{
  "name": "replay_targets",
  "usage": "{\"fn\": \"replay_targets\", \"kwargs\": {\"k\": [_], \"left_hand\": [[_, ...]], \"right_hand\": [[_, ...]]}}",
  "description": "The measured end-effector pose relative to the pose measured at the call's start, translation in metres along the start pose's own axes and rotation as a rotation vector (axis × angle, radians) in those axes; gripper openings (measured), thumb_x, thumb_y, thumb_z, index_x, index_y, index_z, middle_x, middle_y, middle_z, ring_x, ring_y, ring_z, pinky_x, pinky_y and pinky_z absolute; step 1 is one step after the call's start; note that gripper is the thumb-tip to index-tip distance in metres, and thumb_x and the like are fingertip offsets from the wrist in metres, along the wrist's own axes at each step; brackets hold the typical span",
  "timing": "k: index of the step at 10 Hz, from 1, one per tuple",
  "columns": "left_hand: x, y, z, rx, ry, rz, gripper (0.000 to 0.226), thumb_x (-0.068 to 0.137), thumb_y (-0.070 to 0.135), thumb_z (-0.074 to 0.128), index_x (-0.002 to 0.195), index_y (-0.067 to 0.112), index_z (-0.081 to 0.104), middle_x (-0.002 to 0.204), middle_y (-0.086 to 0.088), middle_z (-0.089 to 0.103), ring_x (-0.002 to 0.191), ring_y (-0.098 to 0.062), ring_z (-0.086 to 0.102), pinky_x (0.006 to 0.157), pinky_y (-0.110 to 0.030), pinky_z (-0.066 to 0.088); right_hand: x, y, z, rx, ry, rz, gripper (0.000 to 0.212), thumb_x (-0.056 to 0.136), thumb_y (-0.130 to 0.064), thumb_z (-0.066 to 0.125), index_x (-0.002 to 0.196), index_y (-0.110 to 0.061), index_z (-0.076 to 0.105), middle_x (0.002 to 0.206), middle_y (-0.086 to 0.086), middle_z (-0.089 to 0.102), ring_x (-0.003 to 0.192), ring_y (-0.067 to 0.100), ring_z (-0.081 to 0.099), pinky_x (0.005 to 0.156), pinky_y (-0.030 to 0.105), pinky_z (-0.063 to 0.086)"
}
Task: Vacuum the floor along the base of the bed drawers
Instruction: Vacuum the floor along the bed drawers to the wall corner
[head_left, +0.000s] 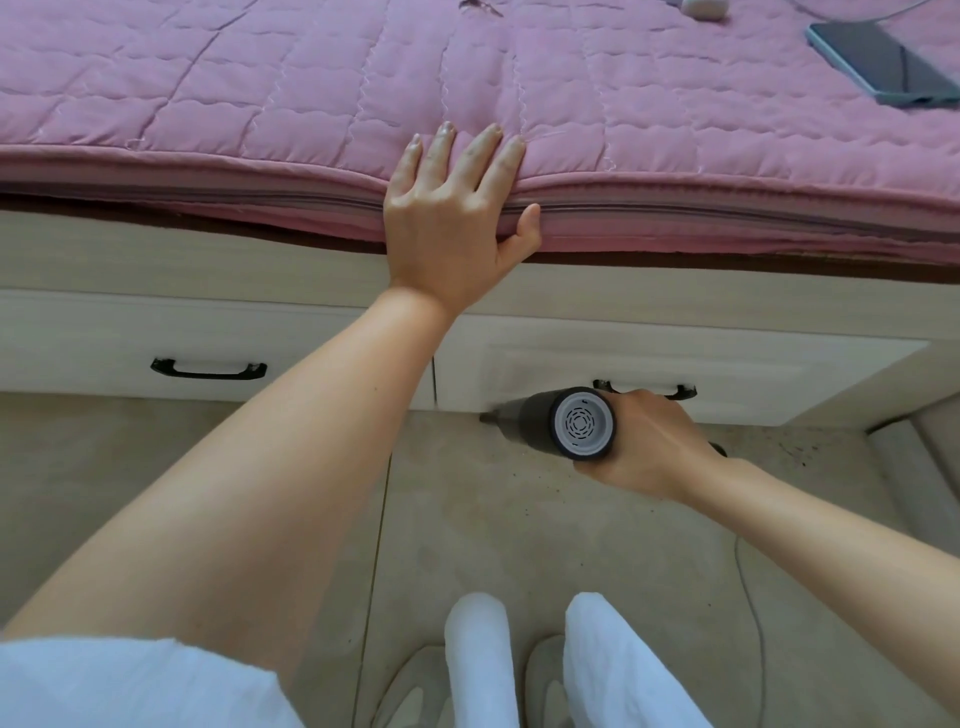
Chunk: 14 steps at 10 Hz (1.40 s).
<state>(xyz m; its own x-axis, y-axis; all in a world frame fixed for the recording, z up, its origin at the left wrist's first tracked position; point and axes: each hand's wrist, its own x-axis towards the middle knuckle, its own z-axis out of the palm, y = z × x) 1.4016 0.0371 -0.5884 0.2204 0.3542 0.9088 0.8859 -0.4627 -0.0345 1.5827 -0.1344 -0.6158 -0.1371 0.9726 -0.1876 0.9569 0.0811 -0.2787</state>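
Note:
My right hand (652, 449) grips a small black handheld vacuum (561, 422) with a grey round rear cap facing me. Its nozzle tip touches the floor where the beige tiles (493, 519) meet the base of the right white drawer (727, 364). My left hand (452, 213) rests flat on the edge of the pink quilted mattress (260, 104), fingers spread on top and thumb against its side. The left drawer (104, 343) has a black handle (208, 368). The right drawer's handle is partly hidden behind my right hand.
Dark crumbs lie on the floor at the right by a pale ledge (904, 447). A phone (883, 62) with a cable and a small white object (704, 8) lie on the bed. A thin cord (750, 613) runs over the floor. My legs and slippers (415, 686) stand below.

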Motion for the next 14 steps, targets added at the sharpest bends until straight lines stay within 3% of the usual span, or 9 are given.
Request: {"fn": "replay_targets", "kwargs": {"k": [1,3,4,7,9,11,12,13,14], "left_hand": [[0.0,0.0,0.0,0.001,-0.001,0.0,0.046,0.089,0.045,0.053,0.122,0.019,0.072,0.123,-0.002,0.071,0.113,-0.037,0.066,0.1,-0.051,0.049],[0.0,0.0,-0.001,0.007,0.0,0.002,0.046,0.089,0.045,0.053,0.122,0.019,0.072,0.123,-0.002,0.071,0.114,-0.037,0.066,0.1,-0.051,0.049],[0.0,-0.001,0.0,0.013,0.004,0.001,0.046,0.089,0.045,0.053,0.122,0.02,0.072,0.123,-0.002,0.071,0.113,-0.037,0.066,0.1,-0.051,0.049],[-0.001,0.0,0.0,0.004,-0.005,-0.006,0.047,0.089,0.046,0.053,0.123,0.019,0.072,0.124,-0.002,0.07,0.114,-0.037,0.065,0.1,-0.051,0.049],[0.0,-0.001,0.0,0.004,-0.008,-0.01,0.047,0.089,0.046,0.053,0.123,0.02,0.072,0.124,-0.002,0.07,0.115,-0.037,0.065,0.101,-0.05,0.049],[-0.001,0.0,0.001,-0.001,-0.005,-0.008,0.046,0.089,0.045,0.053,0.122,0.019,0.072,0.124,-0.002,0.07,0.114,-0.037,0.065,0.1,-0.05,0.049],[-0.001,0.0,0.001,0.0,-0.003,-0.01,0.046,0.089,0.045,0.053,0.122,0.02,0.072,0.124,-0.001,0.07,0.115,-0.036,0.065,0.101,-0.05,0.049],[-0.001,0.001,-0.001,-0.01,-0.009,-0.021,0.046,0.089,0.045,0.053,0.122,0.02,0.072,0.124,-0.001,0.07,0.115,-0.036,0.065,0.101,-0.05,0.049],[0.0,0.001,-0.002,-0.012,-0.014,-0.02,0.046,0.089,0.045,0.053,0.121,0.019,0.072,0.124,-0.002,0.07,0.114,-0.036,0.065,0.1,-0.05,0.05]], "right_hand": [[-0.002,0.002,-0.001,0.009,-0.016,-0.022,0.03,0.072,-0.036,0.065,0.101,-0.033,0.058,0.085,-0.004,0.068,0.08,0.026,0.062,0.061,0.03,0.045],[-0.003,0.005,-0.005,-0.04,-0.009,-0.015,0.02,0.07,-0.035,0.063,0.083,-0.034,0.049,0.069,-0.006,0.057,0.072,0.028,0.059,0.057,0.026,0.033],[-0.003,0.004,-0.003,-0.033,0.007,-0.038,0.027,0.072,-0.035,0.064,0.098,-0.031,0.058,0.08,-0.003,0.066,0.076,0.028,0.061,0.059,0.028,0.039],[-0.01,0.008,-0.007,-0.034,-0.026,-0.024,0.024,0.065,-0.035,0.063,0.087,-0.028,0.056,0.075,-0.003,0.066,0.071,0.024,0.06,0.06,0.033,0.05],[-0.015,0.009,-0.003,-0.014,0.008,-0.018,0.037,0.066,-0.041,0.064,0.102,-0.034,0.059,0.085,-0.006,0.069,0.079,0.024,0.062,0.064,0.034,0.051],[-0.027,0.01,-0.003,-0.011,-0.026,-0.016,0.025,0.065,-0.039,0.068,0.087,-0.034,0.058,0.074,-0.006,0.065,0.072,0.022,0.061,0.056,0.027,0.042],[-0.028,0.01,-0.007,-0.028,-0.031,-0.008,0.026,0.064,-0.038,0.067,0.073,-0.037,0.044,0.07,-0.003,0.062,0.069,0.025,0.058,0.055,0.026,0.033],[-0.029,0.008,-0.008,-0.042,-0.02,0.02,0.026,0.066,-0.038,0.067,0.074,-0.037,0.043,0.068,-0.003,0.058,0.067,0.026,0.053,0.056,0.026,0.033],[-0.031,0.008,-0.009,-0.07,0.004,0.03,0.023,0.067,-0.039,0.067,0.086,-0.033,0.056,0.074,-0.001,0.064,0.072,0.027,0.058,0.057,0.026,0.035]]}}
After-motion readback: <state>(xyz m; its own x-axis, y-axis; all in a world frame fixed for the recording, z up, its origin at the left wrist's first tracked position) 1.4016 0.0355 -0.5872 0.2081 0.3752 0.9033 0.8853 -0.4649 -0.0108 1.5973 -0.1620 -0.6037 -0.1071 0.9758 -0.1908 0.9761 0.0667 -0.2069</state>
